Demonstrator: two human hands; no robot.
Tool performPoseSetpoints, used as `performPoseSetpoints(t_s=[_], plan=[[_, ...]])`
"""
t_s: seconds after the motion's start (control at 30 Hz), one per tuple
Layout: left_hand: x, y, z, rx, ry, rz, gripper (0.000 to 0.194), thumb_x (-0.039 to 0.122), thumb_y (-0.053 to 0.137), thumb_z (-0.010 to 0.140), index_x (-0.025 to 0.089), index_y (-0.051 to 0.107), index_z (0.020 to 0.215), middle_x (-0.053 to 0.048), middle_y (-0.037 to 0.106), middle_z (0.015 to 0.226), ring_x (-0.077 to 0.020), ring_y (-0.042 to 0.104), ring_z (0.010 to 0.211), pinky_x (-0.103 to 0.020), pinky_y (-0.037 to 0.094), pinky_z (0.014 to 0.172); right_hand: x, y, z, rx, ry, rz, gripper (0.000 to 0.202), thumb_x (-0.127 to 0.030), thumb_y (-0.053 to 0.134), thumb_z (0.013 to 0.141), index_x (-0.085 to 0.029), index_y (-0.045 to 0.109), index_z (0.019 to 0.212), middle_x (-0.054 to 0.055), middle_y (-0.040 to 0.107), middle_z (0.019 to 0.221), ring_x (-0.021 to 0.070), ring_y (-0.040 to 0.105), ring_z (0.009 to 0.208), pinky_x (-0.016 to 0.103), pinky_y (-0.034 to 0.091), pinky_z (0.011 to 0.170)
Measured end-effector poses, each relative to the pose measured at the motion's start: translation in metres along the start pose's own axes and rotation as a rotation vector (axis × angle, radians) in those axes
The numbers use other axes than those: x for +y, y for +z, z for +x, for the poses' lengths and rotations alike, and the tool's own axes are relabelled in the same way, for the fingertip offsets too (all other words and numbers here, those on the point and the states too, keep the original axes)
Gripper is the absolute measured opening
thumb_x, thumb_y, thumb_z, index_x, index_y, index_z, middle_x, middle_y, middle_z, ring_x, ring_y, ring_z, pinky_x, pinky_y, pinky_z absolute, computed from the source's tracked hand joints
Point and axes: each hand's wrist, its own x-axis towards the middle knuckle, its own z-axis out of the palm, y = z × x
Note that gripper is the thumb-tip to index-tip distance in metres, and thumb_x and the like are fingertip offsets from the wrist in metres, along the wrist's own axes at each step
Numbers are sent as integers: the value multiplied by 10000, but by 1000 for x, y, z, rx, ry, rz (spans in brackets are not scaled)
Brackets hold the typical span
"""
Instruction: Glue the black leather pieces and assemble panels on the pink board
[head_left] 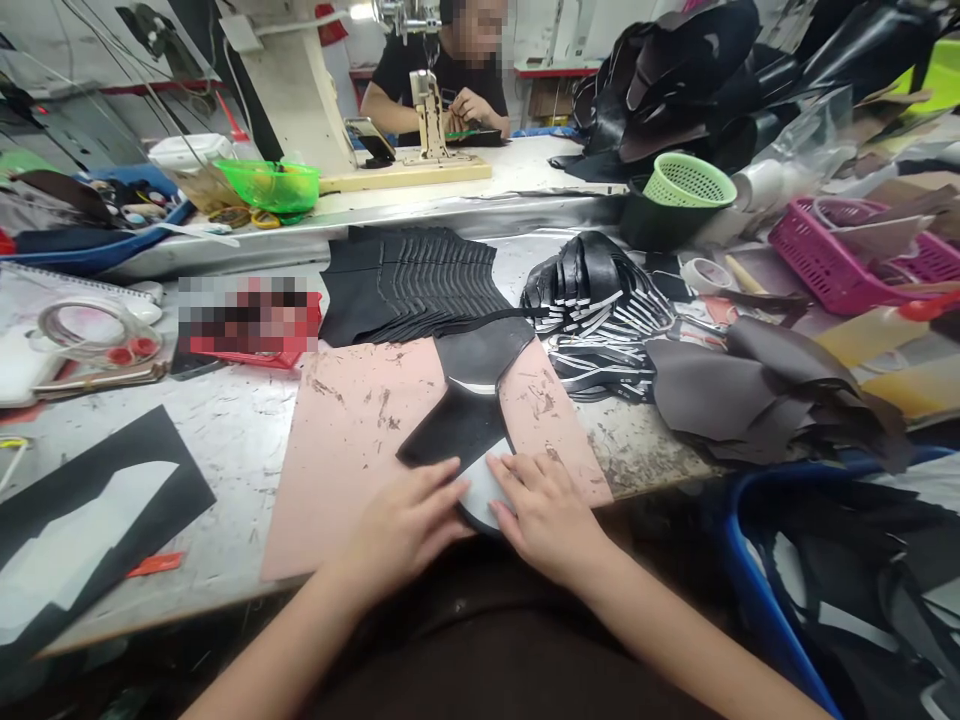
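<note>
A black leather shoe-upper piece (459,425) lies on the pink mat (337,450), with a light grey patch (487,480) at its near end. My left hand (405,520) rests on the left edge of that patch, fingers stretched out and its thumb side low by the piece's edge. From the right, my right hand (544,505) lies on the patch with fingers spread, thumb near the rounded rim. Just beyond, another black leather piece (484,355) with a white edge line touches the first one.
Stacked black pieces (412,280), bundled black straps (600,300) and brown leather pieces (750,390) lie behind and right. A red basket (289,345) stands left. A blue bin (739,530) sits low at right. Across the bench, a person (442,90) works behind a sewing machine (300,100).
</note>
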Motion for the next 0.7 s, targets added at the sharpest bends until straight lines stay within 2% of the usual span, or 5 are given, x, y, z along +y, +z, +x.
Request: performPoseSetpoints(t_s=[0.33, 0.43, 0.5, 0.6, 0.7], plan=[[10, 11, 2, -28, 207, 348, 646, 655, 525, 712, 136, 581, 1093, -133, 511, 1268, -282, 409, 1219, -406, 239, 1042, 5, 6, 5, 22, -146, 107, 420, -324, 417, 880, -92, 514, 1217, 149, 486, 1305, 256, 446, 1175, 414, 326, 983], [10, 13, 3, -61, 263, 422, 697, 647, 559, 688, 87, 564, 1103, -204, 459, 1295, -317, 410, 1215, -420, 313, 989, 37, -3, 17, -20, -91, 339, 360, -300, 382, 890, -179, 530, 1196, 88, 590, 1187, 199, 547, 1062, 346, 435, 886], [12, 16, 1, -51, 253, 462, 701, 639, 564, 690, 87, 554, 1123, -219, 453, 1293, -333, 423, 1202, -433, 337, 963, 68, -9, 29, 109, 45, 408, 318, -249, 355, 889, -215, 579, 1113, 61, 646, 1047, 178, 595, 942, 312, 472, 805], [18, 22, -3, -67, 186, 491, 681, 632, 518, 730, 108, 539, 1165, -216, 461, 1287, -328, 449, 1179, -427, 350, 947, 115, -8, 48, 263, 147, 225, 272, -211, 411, 841, -210, 647, 977, 81, 636, 956, 228, 566, 916, 373, 443, 818], [27, 27, -3, -148, 95, 468, 684, 633, 483, 753, 143, 498, 1230, -191, 445, 1312, -319, 445, 1181, -395, 379, 908, 144, 3, 60, 183, 133, 10, 244, -187, 480, 785, -210, 674, 932, 93, 616, 913, 252, 536, 884, 391, 419, 787]])
